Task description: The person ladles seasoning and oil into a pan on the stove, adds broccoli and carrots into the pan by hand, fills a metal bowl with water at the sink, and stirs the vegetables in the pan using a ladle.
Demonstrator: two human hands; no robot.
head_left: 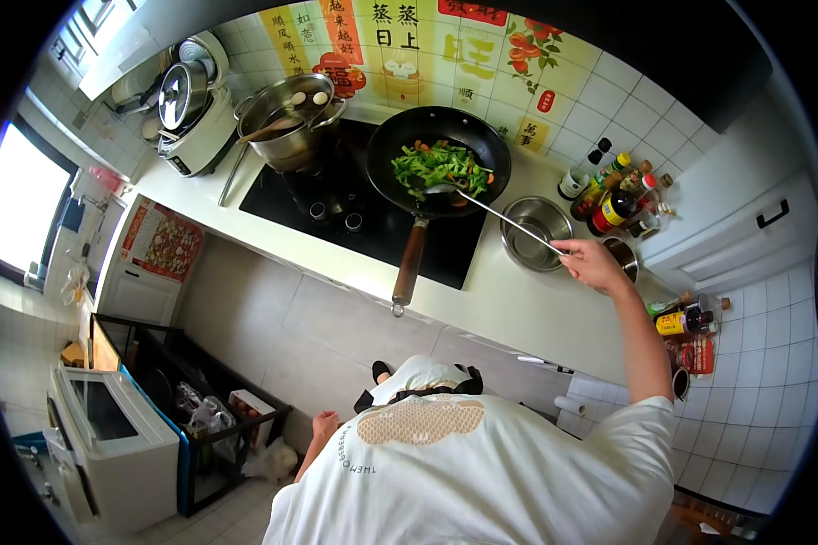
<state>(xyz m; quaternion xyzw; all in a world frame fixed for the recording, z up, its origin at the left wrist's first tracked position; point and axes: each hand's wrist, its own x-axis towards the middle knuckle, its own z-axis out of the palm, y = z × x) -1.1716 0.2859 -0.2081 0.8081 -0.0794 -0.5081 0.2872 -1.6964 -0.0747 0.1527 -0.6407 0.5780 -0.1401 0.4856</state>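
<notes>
My right hand (593, 263) is closed around the long handle of a metal cooking spoon (504, 218). The spoon's rounded head lies in the black wok (386, 150), against chopped green vegetables (441, 165) with orange pieces among them. The wok sits on the right side of the black cooktop (332, 245), its wooden handle (411, 263) pointing towards me. Below the spoon's shaft stands a steel bowl (509, 241) on the counter. Low by my side hangs my left hand (325, 422), small in view, its fingers loosely curled with nothing visible in them.
A steel pot (291, 150) with eggs in dark liquid and a wooden spoon stands at the cooktop's left rear. Further left is a white rice cooker (195, 150). Several sauce bottles (609, 204) crowd the right rear. A black rack (214, 436) with bags stands at lower left.
</notes>
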